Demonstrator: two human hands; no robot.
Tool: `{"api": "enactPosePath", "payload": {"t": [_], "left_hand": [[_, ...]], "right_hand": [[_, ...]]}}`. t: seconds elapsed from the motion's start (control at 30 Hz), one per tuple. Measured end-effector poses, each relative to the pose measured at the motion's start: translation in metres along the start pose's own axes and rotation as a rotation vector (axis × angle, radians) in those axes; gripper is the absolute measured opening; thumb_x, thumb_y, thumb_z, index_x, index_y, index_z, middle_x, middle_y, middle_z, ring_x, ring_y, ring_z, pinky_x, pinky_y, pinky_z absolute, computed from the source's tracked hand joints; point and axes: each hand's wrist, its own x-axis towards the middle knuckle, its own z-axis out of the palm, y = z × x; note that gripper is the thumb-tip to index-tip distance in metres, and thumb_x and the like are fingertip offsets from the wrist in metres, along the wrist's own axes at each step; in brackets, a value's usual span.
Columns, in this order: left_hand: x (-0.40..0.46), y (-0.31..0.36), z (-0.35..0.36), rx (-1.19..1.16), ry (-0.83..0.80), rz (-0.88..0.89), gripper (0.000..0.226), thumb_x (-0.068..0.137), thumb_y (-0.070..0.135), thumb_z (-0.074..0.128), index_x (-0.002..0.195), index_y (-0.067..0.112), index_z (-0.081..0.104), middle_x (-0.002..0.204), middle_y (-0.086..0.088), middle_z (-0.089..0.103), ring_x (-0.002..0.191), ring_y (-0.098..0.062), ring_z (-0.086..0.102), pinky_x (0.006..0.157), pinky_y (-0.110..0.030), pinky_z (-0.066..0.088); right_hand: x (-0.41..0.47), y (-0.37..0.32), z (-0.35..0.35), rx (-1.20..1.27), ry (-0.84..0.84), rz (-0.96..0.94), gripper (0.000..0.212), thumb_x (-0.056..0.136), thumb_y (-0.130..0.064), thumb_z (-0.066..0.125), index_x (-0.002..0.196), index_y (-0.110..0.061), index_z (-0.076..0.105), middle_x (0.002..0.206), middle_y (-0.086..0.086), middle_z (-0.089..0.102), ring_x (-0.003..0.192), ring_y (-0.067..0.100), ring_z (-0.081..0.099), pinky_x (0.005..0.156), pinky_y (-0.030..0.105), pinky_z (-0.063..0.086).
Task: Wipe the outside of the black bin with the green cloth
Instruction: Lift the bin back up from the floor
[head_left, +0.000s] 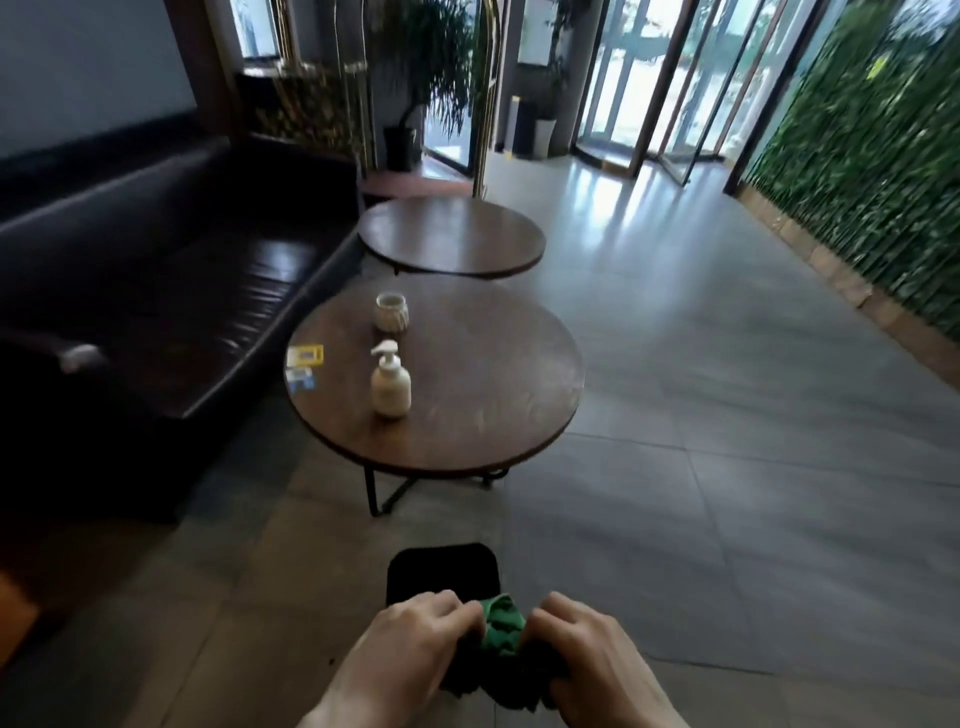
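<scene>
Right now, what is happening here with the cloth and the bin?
A person grips a bunched green cloth with both the left hand and the right hand, just above a black bin standing on the floor. The cloth does not seem to be wiping the bin's outside yet. Beyond, a pump bottle and a cup stand on a round table.

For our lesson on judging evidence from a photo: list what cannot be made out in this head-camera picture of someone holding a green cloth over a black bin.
- Black bin: its near part is hidden behind the hands, its outer walls barely show from above.
- Green cloth: mostly covered by the left hand and right hand, its full shape unknown.
- Forearms: cut off by the bottom edge.
- Small cards on the round table: print too small and blurred.
</scene>
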Motion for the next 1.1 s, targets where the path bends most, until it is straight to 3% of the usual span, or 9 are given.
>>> {"api": "enactPosePath", "payload": {"t": [0.2,0.4,0.57,0.77,0.93,1.1], "left_hand": [[0.009,0.015,-0.091,0.057,0.105,0.105,0.033,0.092,0.019,0.044,0.122,0.029,0.054,0.112,0.004,0.060,0.109,-0.019,0.059,0.090,-0.034,0.049],[0.020,0.008,-0.124,0.134,0.181,0.165,0.027,0.094,0.018,0.046,0.117,0.030,0.052,0.105,0.006,0.060,0.102,-0.017,0.061,0.085,-0.035,0.051],[0.038,0.001,-0.134,0.143,0.157,0.163,0.024,0.094,0.022,0.045,0.115,0.031,0.051,0.104,0.006,0.059,0.101,-0.019,0.060,0.085,-0.036,0.050],[0.086,-0.023,-0.126,0.115,0.118,0.120,0.026,0.093,0.022,0.042,0.116,0.031,0.050,0.105,0.005,0.058,0.105,-0.019,0.059,0.086,-0.038,0.049],[0.149,-0.051,-0.112,0.100,0.073,0.063,0.026,0.094,0.023,0.039,0.118,0.030,0.047,0.105,0.004,0.056,0.106,-0.020,0.057,0.086,-0.039,0.049],[0.244,-0.088,-0.087,0.060,0.021,-0.032,0.029,0.093,0.022,0.041,0.120,0.033,0.046,0.108,0.007,0.055,0.108,-0.016,0.056,0.088,-0.036,0.049]], "right_hand": [[0.009,-0.048,-0.072,-0.083,0.145,-0.005,0.018,0.082,-0.022,0.067,0.099,-0.023,0.061,0.104,-0.003,0.053,0.087,0.020,0.058,0.071,0.036,0.049],[0.029,-0.064,-0.092,-0.255,0.224,-0.060,0.038,0.081,-0.020,0.076,0.107,-0.030,0.051,0.097,-0.003,0.056,0.083,0.020,0.057,0.062,0.032,0.046],[0.051,-0.059,-0.092,-0.344,0.187,-0.058,0.028,0.090,-0.024,0.067,0.115,-0.026,0.056,0.106,-0.004,0.055,0.093,0.021,0.057,0.063,0.033,0.043],[0.099,-0.020,-0.088,-0.326,0.123,-0.012,0.021,0.092,-0.027,0.059,0.111,-0.028,0.051,0.111,-0.004,0.052,0.104,0.022,0.054,0.068,0.039,0.047],[0.156,0.031,-0.087,-0.279,0.068,-0.006,0.021,0.092,-0.032,0.062,0.107,-0.030,0.047,0.110,-0.006,0.051,0.103,0.019,0.053,0.066,0.036,0.040],[0.232,0.115,-0.078,-0.209,0.014,0.003,0.023,0.093,-0.029,0.056,0.115,-0.030,0.048,0.117,-0.006,0.049,0.108,0.018,0.050,0.075,0.038,0.050]]}}
